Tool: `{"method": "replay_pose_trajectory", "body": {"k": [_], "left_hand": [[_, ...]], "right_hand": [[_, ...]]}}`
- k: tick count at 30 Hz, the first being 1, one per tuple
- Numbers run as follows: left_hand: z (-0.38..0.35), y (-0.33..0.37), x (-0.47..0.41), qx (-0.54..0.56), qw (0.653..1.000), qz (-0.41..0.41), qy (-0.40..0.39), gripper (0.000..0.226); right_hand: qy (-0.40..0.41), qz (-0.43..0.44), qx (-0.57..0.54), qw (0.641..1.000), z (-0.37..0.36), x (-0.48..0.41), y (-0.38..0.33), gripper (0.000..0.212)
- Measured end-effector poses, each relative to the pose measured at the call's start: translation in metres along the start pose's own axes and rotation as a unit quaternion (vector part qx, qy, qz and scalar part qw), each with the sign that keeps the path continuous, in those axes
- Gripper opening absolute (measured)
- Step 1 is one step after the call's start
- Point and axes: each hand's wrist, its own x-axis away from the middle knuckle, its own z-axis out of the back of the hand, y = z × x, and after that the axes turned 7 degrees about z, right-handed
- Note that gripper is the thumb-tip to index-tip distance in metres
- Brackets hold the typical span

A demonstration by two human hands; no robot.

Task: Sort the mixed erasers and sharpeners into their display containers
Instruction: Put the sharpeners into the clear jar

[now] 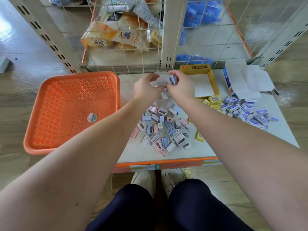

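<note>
A clear plastic jar (162, 102) stands on the low shelf (133, 152), with a few sharpeners inside. My left hand (146, 87) curls around the jar's rim. My right hand (180, 85) pinches a blue sharpener (172, 79) just above the jar's mouth. A pile of pink, blue and white sharpeners (165, 130) lies in front of the jar. Blue-and-white wrapped erasers (246, 110) are heaped at the right, with a few yellow erasers (214, 100) beside them.
An orange perforated basket (71, 110) sits at the left, holding only a sticker. A yellow display box (202, 80) and an open white box (245, 82) stand at the back right. A wire grid with bread bags (116, 30) rises behind the shelf.
</note>
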Motion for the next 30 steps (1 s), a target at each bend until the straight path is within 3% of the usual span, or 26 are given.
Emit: {"method": "replay_pose_trajectory", "body": {"k": [7,10,12,15,18,22,30], "left_hand": [[0.006,-0.004,0.002,0.009,1.000,-0.001,0.010,0.036],[0.015,-0.009,-0.002,0.025,0.998,0.009,0.051,0.033],[0.022,-0.015,-0.005,0.017,0.997,0.042,0.061,0.036],[0.024,-0.030,-0.003,-0.033,0.992,0.120,0.001,0.051],[0.022,-0.042,0.003,-0.090,0.980,0.156,-0.085,0.059],[0.022,-0.044,0.006,-0.161,0.973,0.119,-0.118,0.058],[0.015,-0.053,0.010,-0.272,0.944,0.046,-0.180,0.067]], "right_hand": [[-0.015,0.000,-0.010,1.000,0.005,0.002,0.008,0.042],[-0.030,0.062,0.037,0.997,0.011,0.011,0.009,0.031],[-0.084,0.125,0.075,0.986,0.015,0.022,0.010,0.026],[-0.158,0.196,0.143,0.957,0.015,0.038,0.016,0.024],[-0.158,0.227,0.173,0.945,0.018,0.043,0.020,0.022],[-0.157,0.227,0.209,0.938,0.023,0.042,0.022,0.024],[-0.312,0.196,0.228,0.901,0.015,0.051,0.027,0.052]]}}
